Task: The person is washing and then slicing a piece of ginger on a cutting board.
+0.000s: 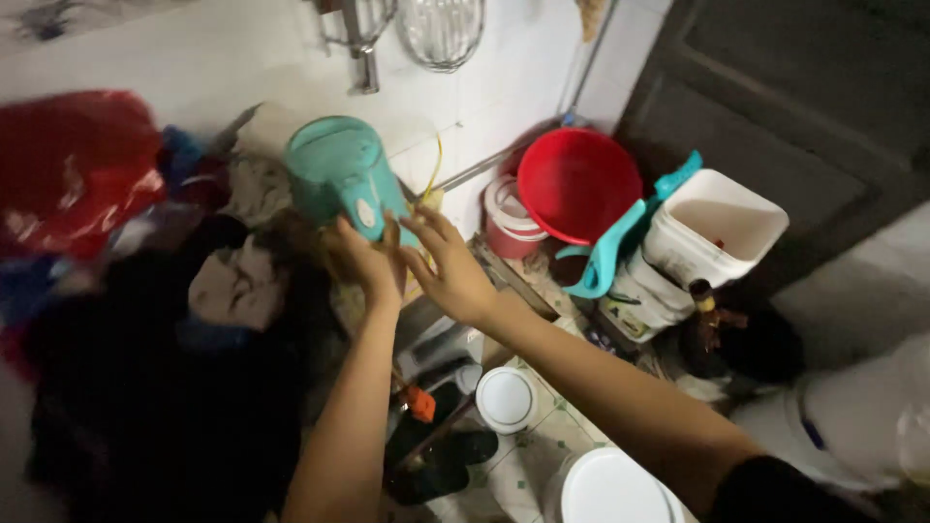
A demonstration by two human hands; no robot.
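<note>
A teal plastic jug-like appliance (341, 174) stands tilted against the white tiled wall, its open top facing up-left. My left hand (366, 260) grips its lower side from below. My right hand (448, 266) has its fingers spread and touches the base of the teal appliance from the right. Both forearms reach up from the bottom of the view.
A red basin (577, 184) leans beside a teal scoop (620, 237) and stacked white buckets (712, 228) at right. A red bag (73, 169) and dark cloth pile (165, 387) lie left. White lidded containers (506, 399) stand on the tiled floor below. A wire basket (441, 31) hangs above.
</note>
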